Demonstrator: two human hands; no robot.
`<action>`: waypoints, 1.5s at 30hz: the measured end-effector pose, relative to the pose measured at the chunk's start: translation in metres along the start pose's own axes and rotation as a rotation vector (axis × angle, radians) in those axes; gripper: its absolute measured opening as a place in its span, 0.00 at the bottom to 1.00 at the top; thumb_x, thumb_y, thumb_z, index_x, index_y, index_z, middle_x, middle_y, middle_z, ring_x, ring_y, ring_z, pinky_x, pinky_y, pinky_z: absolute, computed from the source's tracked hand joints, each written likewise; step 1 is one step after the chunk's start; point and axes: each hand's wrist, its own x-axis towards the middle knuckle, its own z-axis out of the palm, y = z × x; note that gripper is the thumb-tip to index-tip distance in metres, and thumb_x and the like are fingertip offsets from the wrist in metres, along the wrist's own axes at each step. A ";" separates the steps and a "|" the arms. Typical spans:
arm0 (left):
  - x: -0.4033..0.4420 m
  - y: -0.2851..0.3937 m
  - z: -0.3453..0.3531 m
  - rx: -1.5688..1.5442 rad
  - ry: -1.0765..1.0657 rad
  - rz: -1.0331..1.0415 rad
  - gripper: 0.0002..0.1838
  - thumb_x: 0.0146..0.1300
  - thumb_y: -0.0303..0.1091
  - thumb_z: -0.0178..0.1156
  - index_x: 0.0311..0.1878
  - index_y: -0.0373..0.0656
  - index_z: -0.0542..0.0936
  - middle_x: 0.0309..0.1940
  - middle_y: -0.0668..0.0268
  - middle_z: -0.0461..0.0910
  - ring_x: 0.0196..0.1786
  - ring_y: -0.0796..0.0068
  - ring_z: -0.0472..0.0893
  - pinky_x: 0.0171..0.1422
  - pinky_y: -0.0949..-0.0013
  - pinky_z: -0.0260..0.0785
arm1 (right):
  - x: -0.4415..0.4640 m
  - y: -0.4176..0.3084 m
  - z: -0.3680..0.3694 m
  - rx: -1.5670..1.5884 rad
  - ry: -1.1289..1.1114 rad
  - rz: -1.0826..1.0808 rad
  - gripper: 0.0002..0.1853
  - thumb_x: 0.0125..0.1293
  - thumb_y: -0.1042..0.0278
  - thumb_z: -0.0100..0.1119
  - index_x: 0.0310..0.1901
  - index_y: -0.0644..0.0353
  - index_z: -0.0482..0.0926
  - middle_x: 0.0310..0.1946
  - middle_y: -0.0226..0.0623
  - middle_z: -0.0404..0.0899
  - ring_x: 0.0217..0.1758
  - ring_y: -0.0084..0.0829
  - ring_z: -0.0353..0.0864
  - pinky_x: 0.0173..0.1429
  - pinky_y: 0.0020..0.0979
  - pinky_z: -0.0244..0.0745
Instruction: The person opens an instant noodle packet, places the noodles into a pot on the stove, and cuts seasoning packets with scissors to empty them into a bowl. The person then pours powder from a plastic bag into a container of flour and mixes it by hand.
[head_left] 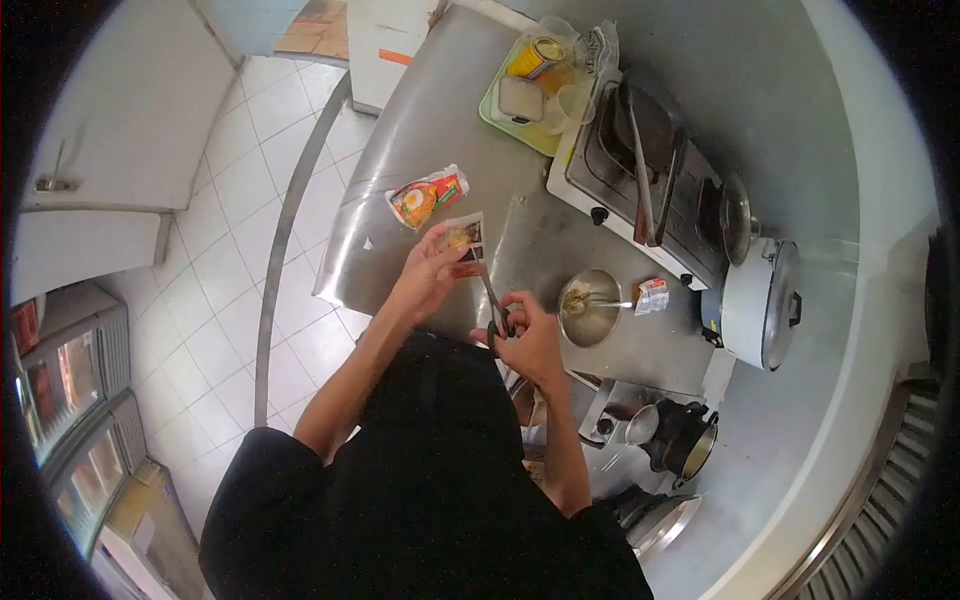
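The left hand (430,266) pinches a packet (468,230) — the right hand (532,345) grips scissors (488,285) that reach it. A bowl (594,330) stands near the right hand.

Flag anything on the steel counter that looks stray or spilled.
A small white scrap lies loose on the counter near the colourful packet; it looks like a stray offcut. Nothing looks clearly spilled.

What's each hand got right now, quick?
Left hand: closed, pinching a small sachet.
Right hand: closed around the handles of the scissors, blades up at the sachet.
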 end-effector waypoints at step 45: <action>-0.010 0.016 0.012 0.363 -0.219 -0.027 0.32 0.56 0.21 0.45 0.68 0.48 0.66 0.46 0.66 0.73 0.48 0.74 0.76 0.47 0.65 0.77 | 0.007 -0.023 -0.004 0.015 0.063 0.018 0.32 0.45 0.64 0.81 0.44 0.61 0.66 0.14 0.31 0.75 0.18 0.15 0.67 0.23 0.23 0.61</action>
